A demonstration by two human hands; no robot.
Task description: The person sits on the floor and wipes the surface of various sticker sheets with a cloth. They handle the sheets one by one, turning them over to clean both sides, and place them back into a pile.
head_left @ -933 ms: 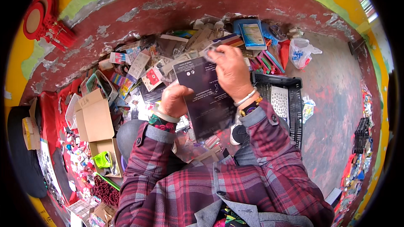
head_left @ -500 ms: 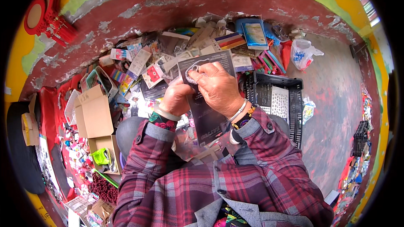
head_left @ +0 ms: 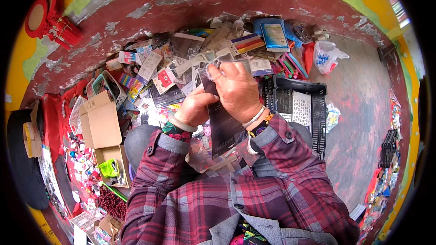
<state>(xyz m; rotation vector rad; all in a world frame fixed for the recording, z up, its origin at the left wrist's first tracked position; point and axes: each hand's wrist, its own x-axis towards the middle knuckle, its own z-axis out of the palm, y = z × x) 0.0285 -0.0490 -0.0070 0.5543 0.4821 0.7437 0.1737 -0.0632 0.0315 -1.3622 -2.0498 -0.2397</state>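
Note:
A dark, flat printed card or packet [head_left: 222,131] stands tilted in front of my chest, between my two hands. My left hand [head_left: 194,108] is closed on its left edge, thumb laid over the dark face. Across the upper part of the card reaches my right hand [head_left: 237,91], its fingers curled and pinched together. A silvery grey strand [head_left: 213,65], sparkly and bunched, pokes out at those fingertips near the card's top. The right palm is hidden, and the hand covers much of the card.
A black plastic crate [head_left: 318,93] holding printed sheets stands right of my knees. Ahead lies a heap of packaged goods, with a blue packet [head_left: 274,36] on it. An open cardboard box [head_left: 102,124] and white basket [head_left: 76,117] stand left. A white plastic bag [head_left: 328,58] sits far right.
The silvery strand, looped against the card before, is now bunched at my right fingertips. The card has turned more edge-on, and my left hand has shifted slightly right along with it.

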